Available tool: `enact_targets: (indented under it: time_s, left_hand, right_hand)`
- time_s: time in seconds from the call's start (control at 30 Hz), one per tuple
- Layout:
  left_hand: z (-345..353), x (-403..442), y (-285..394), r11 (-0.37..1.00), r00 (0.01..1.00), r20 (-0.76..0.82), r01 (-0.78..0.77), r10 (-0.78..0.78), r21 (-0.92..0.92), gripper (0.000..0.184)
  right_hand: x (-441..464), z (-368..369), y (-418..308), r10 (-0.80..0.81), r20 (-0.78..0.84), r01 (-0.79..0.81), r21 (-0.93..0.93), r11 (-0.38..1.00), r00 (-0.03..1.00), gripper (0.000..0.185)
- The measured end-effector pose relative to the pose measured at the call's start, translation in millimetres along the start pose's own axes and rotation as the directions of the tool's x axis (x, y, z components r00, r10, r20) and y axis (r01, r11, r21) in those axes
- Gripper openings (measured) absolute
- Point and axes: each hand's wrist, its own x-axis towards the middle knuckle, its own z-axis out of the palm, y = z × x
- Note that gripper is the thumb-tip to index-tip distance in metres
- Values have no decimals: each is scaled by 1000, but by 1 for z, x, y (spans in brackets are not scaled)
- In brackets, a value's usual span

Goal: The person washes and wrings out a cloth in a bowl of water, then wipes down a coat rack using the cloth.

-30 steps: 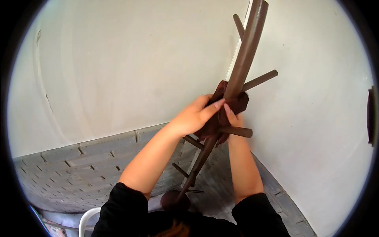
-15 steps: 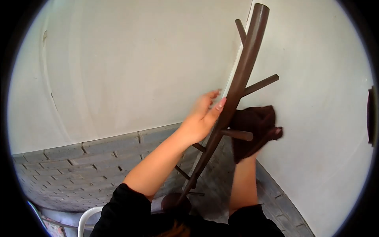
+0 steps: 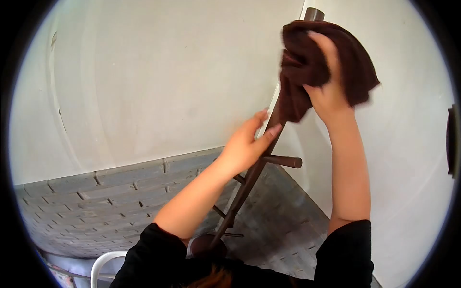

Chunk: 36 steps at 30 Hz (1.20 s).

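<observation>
A brown coat rack (image 3: 250, 178) with a round pole and several short pegs stands in the corner, slanting up through the view. My right hand (image 3: 331, 93) grips a dark brown cloth (image 3: 357, 62), bunched against the upper pole just below its top end (image 3: 314, 14). The cloth covers the upper pegs. Lower down, my left hand (image 3: 245, 146) is at the pole's left side, its thumb lying across the front and its fingers apart, not wrapped round. One peg (image 3: 285, 161) sticks out to the right beneath it.
Pale walls meet behind the rack, with grey brick-patterned covering (image 3: 120, 197) on their lower part. The round base (image 3: 209, 246) is low in the middle. A white curved frame (image 3: 98, 264) stands at lower left, and a dark object (image 3: 450, 141) is at the right edge.
My right hand has moved up with the cloth, from beside the middle pegs to the upper pole. My left hand has barely shifted.
</observation>
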Motion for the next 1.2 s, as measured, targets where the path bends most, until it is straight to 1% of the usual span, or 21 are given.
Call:
enact_targets:
  time_s: [0.03,0.07,0.1,0.17,0.2,0.3,0.37,0.43,0.5,0.53,0.6,0.67,0.7,0.77,0.83,0.87,0.9,0.97,1.0,1.1,1.2]
  left_hand:
    - [2,-1,-1,996,997,72,4,-11,94,48]
    - [5,-3,-3,996,998,66,1,-7,90,48]
    - [7,-4,-5,994,998,54,-21,15,104,45]
    - [10,-5,-8,988,998,34,-64,60,138,40]
    - [10,-4,-7,989,997,30,-67,64,135,40]
    - [6,-1,-9,989,999,48,8,-15,150,32]
    - [6,-1,-29,982,991,58,-128,121,137,37]
    - [7,-6,-24,960,982,59,-186,177,211,35]
    - [6,-6,-22,926,970,65,-244,235,288,32]
    - [5,-5,-22,942,978,75,-210,197,261,30]
    - [9,-3,-24,957,983,92,-176,158,229,28]
    - [13,0,-26,990,994,29,-109,107,92,26]
    - [13,0,-22,989,993,34,-113,110,92,26]
    - [9,0,-11,996,992,98,84,-84,9,27]
    - [6,-1,-11,994,993,98,63,-72,87,27]
    - [5,-1,-12,986,993,98,44,-61,161,27]
    - [5,-2,-14,986,993,99,46,-62,161,27]
    - [5,-4,-21,985,997,73,4,-17,173,29]
    - [5,-4,-21,985,997,74,8,-21,172,29]
    - [5,-6,-17,996,998,61,-10,5,89,30]
    - [4,-6,-15,987,995,86,27,-41,156,30]
  right_hand:
    - [5,5,5,-44,49,51,-158,986,998,50]
    - [4,14,13,-25,49,27,-30,999,998,45]
    - [6,22,6,80,62,-92,205,974,995,33]
    - [11,26,-2,-88,158,91,-10,996,983,23]
    - [3,30,-4,-56,192,78,-107,991,980,20]
    - [-27,31,-5,-11,334,7,12,1000,943,22]
    - [-58,38,2,-68,317,-20,267,964,946,26]
    - [-69,34,3,-113,359,29,231,973,927,30]
    - [-80,30,10,-62,466,-35,197,980,883,33]
    - [-79,29,13,-209,407,213,34,976,889,35]
    - [-70,26,23,-224,400,216,64,974,889,37]
    - [-58,25,34,-237,390,218,92,972,890,39]
    - [-51,24,38,-304,339,291,89,953,890,42]
    - [-37,23,47,-369,286,361,83,929,884,44]
    - [-23,21,58,-358,407,445,-139,885,840,47]
    - [-14,23,61,-240,416,309,-107,945,877,48]
    - [-2,21,60,-238,416,307,-107,946,877,48]
    - [19,18,56,-256,234,253,45,966,938,24]
    - [21,16,61,-183,230,175,58,983,956,32]
    - [32,17,71,-156,138,165,-56,985,978,47]
    - [47,26,75,43,102,-41,-21,999,994,52]
